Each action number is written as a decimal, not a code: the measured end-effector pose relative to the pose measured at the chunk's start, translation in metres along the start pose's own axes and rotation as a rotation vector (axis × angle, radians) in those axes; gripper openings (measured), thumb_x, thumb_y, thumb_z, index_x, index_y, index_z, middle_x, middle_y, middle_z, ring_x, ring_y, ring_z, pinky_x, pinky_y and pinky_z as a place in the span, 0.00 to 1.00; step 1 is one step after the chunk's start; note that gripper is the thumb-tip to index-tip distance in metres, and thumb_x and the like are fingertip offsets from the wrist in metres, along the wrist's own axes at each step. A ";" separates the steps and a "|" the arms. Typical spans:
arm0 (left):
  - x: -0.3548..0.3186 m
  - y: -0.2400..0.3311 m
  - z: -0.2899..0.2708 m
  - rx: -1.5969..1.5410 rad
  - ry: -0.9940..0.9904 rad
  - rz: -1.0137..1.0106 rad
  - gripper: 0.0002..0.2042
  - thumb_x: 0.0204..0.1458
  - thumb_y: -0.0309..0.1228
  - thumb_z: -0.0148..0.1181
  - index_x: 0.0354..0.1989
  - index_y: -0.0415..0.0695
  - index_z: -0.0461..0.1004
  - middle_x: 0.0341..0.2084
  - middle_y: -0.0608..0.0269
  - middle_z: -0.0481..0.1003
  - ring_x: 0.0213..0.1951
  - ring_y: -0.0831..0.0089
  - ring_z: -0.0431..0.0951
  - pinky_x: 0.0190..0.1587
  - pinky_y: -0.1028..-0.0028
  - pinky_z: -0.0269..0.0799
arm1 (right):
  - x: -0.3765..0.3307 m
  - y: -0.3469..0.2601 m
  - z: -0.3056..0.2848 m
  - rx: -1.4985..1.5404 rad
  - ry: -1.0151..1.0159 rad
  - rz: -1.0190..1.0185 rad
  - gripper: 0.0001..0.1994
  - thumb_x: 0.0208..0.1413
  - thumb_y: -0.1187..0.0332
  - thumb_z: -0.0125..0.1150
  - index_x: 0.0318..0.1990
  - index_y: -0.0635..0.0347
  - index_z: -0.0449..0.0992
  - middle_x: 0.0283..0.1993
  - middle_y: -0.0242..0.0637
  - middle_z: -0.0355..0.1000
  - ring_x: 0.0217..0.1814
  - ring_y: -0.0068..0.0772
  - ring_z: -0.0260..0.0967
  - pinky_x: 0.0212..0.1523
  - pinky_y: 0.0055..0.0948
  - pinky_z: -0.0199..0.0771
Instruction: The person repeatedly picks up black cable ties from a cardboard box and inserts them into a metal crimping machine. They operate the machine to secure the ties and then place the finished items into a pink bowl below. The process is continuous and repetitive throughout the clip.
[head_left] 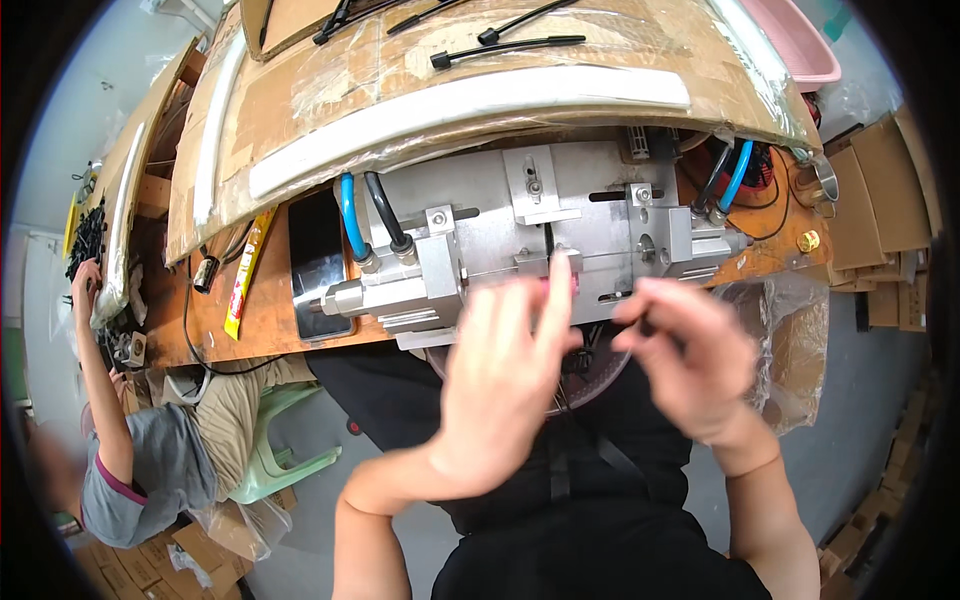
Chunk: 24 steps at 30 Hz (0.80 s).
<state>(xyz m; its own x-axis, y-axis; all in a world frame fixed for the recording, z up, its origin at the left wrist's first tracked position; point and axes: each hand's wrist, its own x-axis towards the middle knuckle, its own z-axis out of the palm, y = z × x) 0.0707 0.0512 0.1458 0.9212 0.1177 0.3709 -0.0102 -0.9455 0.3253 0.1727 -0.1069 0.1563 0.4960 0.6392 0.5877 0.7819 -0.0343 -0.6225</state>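
Observation:
A metal clamping fixture (590, 230) with a cylinder at each side sits at the table's near edge. My left hand (500, 380) is just before its middle, index finger stretched up to the small centre block (550, 262). Motion smears its other fingers, so a grip cannot be made out. A thin black piece (549, 238) stands in the centre slot behind that fingertip. To the right, my right hand (695, 360) has thumb and fingers drawn together near the fixture's front; what lies between them is blurred. Below the hands, a round pinkish basket (600, 385) with dark contents is partly hidden.
A cardboard-covered shelf (390, 110) overhangs the fixture, bearing black rod-like parts (508, 50). Blue hoses (353, 215) and black hoses run to the cylinders. A phone (318, 262) and yellow packet (248, 275) lie left. Another person (150, 460) sits farther left. Cardboard boxes (880, 210) stand right.

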 end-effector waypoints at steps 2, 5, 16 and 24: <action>0.039 -0.020 -0.023 0.009 0.169 0.036 0.20 0.48 0.24 0.61 0.52 0.41 0.72 0.38 0.56 0.69 0.42 0.60 0.69 0.46 0.64 0.66 | -0.030 0.004 0.024 -0.019 -0.007 0.050 0.32 0.40 0.86 0.69 0.58 0.72 0.68 0.36 0.43 0.75 0.27 0.35 0.70 0.29 0.29 0.73; 0.108 -0.066 -0.034 0.017 0.389 0.084 0.08 0.54 0.24 0.56 0.42 0.42 0.75 0.41 0.56 0.73 0.48 0.56 0.70 0.54 0.63 0.62 | -0.044 0.010 0.042 -0.091 -0.090 0.071 0.33 0.42 0.84 0.68 0.61 0.72 0.66 0.27 0.39 0.68 0.24 0.34 0.65 0.27 0.30 0.68; 0.109 -0.093 -0.075 -0.112 0.075 0.175 0.09 0.51 0.17 0.55 0.41 0.38 0.74 0.31 0.59 0.74 0.35 0.70 0.74 0.40 0.73 0.70 | -0.006 -0.002 0.028 -0.196 -0.338 0.091 0.29 0.48 0.71 0.68 0.60 0.66 0.68 0.26 0.37 0.69 0.27 0.33 0.71 0.25 0.32 0.71; -0.019 0.010 -0.003 0.092 0.062 0.003 0.27 0.45 0.18 0.57 0.59 0.30 0.67 0.33 0.59 0.69 0.32 0.69 0.69 0.36 0.72 0.67 | 0.185 0.045 0.010 -0.750 -0.091 -0.319 0.08 0.53 0.72 0.57 0.39 0.63 0.78 0.31 0.51 0.75 0.32 0.48 0.75 0.35 0.42 0.74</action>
<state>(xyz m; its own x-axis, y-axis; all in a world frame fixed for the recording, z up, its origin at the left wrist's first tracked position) 0.0516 0.0403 0.1442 0.8955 0.1307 0.4254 0.0255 -0.9694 0.2443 0.2957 0.0178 0.2322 0.1993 0.7637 0.6141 0.9410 -0.3241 0.0977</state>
